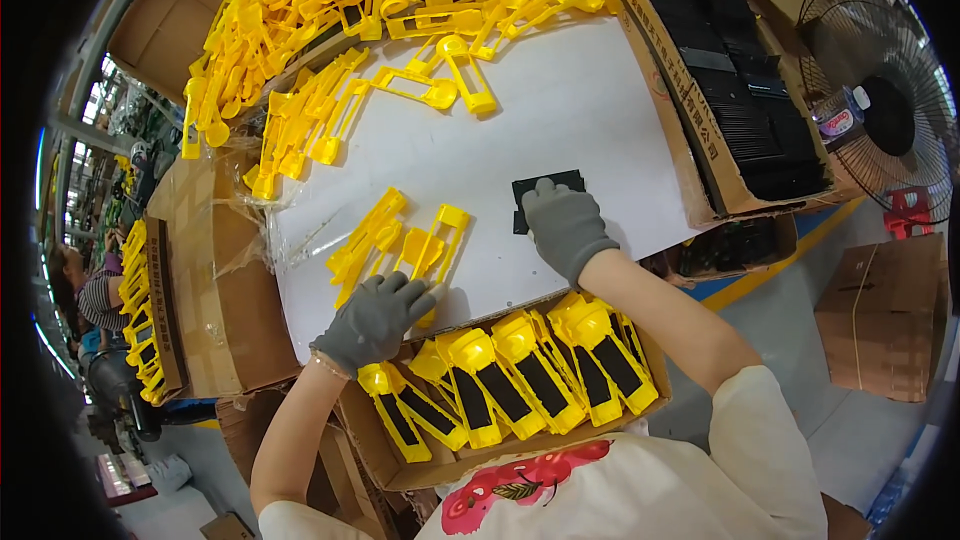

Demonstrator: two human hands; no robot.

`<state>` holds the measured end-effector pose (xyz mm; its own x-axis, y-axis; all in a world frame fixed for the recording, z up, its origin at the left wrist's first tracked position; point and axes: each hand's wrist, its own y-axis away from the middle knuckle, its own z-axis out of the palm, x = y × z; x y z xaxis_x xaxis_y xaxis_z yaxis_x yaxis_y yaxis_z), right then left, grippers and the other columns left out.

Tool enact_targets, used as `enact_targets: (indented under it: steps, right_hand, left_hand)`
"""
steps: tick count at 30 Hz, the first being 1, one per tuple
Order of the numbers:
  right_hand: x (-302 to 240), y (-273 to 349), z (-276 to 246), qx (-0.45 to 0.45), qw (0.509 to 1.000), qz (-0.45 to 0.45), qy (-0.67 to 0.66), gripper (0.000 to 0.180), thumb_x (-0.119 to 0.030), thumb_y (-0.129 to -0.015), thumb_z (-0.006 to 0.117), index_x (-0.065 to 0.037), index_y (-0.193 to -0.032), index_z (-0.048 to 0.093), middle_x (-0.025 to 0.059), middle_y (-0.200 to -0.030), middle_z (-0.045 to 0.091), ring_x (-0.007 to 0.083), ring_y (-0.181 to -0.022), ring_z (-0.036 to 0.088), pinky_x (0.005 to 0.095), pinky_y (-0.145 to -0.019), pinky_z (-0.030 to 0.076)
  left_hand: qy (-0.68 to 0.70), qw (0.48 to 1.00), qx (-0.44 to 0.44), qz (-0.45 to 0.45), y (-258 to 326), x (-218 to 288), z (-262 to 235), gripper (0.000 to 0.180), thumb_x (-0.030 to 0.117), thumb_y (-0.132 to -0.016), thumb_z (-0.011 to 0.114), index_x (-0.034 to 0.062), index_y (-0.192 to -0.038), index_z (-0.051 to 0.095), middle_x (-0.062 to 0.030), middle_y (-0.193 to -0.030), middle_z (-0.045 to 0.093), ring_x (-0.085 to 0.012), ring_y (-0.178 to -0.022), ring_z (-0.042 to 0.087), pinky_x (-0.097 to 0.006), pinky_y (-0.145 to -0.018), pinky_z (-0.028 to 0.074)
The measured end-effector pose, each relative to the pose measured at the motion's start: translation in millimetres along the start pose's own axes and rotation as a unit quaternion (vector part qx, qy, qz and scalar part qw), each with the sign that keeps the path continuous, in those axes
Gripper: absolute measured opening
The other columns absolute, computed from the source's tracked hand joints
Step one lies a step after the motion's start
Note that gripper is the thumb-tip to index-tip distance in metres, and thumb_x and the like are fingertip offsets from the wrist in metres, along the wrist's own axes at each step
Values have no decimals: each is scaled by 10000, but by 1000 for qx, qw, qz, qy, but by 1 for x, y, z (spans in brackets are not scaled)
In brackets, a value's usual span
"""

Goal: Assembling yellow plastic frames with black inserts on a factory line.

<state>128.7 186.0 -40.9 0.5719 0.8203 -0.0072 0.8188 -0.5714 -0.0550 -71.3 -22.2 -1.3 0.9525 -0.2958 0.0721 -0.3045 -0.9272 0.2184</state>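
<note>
My left hand (368, 322), in a grey glove, is at the near left edge of the white work surface. Its fingers are spread, with the tips against the near end of a yellow plastic frame (452, 217). Beside that frame lie a few more loose yellow plastic parts (370, 237). My right hand (568, 225), also gloved in grey, is closed over flat black pieces (522, 219) on the white board, its fingertips bent onto them. The palm hides part of the pieces, so their number cannot be made out.
A big heap of yellow parts (290, 25) fills the far side. At right stands a carton of black strips (735, 80), with a fan (885, 115) beyond. A box of yellow parts with black inserts (515, 385) sits against my body. The white board (590, 80) lies between.
</note>
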Motion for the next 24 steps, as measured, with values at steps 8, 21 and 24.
enact_targets:
  steps: [8, 21, 24]
  right_hand:
    - [24, 23, -46, 68, 943, 24, -324, 221, -141, -774, 674, -81, -984, 639, 127, -893, 636, 267, -776, 644, 360, -673, 506]
    - [-16, 112, -102, -23, 765, 85, -638, 203, -125, -888, 639, -28, -1051, 566, 97, -781, 659, 120, -713, 649, 267, -654, 512]
    - [-19, 115, -93, -13, 790, 59, -610, 196, -116, -891, 626, -32, -1055, 560, 84, -780, 661, 110, -686, 652, 244, -609, 502]
  left_hand:
    - [196, 918, 302, -166, -2, 7, -9, 457, -49, -762, 622, 49, -1206, 583, -127, -988, 628, -332, -912, 616, -354, -792, 507]
    - [810, 430, 286, -278, -4, 123, -15, 292, 33, -886, 581, -67, -1159, 600, -173, -980, 660, -252, -773, 671, -288, -620, 571]
    - [831, 412, 274, -255, -2, 128, -9, 302, 1, -874, 588, -69, -1167, 600, -168, -980, 655, -265, -802, 685, -305, -632, 590]
